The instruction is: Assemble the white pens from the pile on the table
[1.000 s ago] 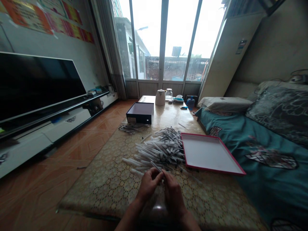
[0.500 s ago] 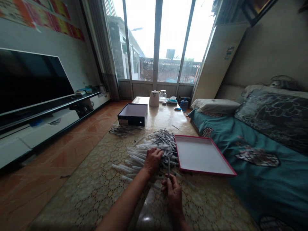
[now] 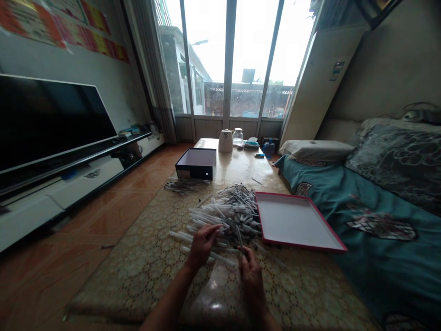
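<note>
A heap of slim pen parts, clear-white barrels and thin dark refills, is spread over the table in front of me. My left hand is closed in a pinch at the heap's near left edge; what its fingertips hold, if anything, I cannot make out. To its right, my right hand is wrapped round a slim greyish pen, which points up and away from me. Several clear tubes lie on the tabletop under and beside my left hand.
On the right lies a shallow red-rimmed box lid. Further back stand a dark open box, a pale kettle and a glass jar. More pen parts lie before the box. A sofa borders the table's right side.
My left hand has drawn back from the heap toward me and left, its fingers now pinched. My right hand still holds the pen, now tilted slightly left. The view has shifted a little.
</note>
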Demonstrator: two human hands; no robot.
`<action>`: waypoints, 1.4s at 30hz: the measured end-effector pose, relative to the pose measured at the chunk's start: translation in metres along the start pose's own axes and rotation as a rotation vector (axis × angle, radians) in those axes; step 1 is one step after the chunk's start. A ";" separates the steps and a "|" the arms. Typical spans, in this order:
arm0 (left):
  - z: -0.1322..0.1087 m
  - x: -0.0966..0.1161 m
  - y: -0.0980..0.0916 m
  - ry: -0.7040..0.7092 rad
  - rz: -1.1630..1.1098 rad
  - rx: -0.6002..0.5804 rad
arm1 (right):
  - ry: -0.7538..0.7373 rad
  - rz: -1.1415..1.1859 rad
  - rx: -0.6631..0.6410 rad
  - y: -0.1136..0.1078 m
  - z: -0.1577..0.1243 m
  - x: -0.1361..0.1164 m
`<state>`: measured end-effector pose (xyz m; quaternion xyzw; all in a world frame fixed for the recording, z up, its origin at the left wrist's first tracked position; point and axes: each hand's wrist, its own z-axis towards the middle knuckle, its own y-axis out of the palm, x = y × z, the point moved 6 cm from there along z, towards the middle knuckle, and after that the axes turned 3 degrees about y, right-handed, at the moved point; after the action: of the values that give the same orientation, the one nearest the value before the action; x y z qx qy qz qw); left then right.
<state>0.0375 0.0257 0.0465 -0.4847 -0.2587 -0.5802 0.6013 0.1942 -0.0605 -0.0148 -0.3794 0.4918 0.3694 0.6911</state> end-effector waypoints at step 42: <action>-0.083 -0.053 -0.016 -0.508 -0.644 0.297 | -0.619 -0.734 -0.405 0.042 -0.024 -0.042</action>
<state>-0.0088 -0.0212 -0.0283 -0.4151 -0.6171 -0.5567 0.3701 0.1374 -0.0689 0.0134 -0.5262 0.0177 0.2852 0.8009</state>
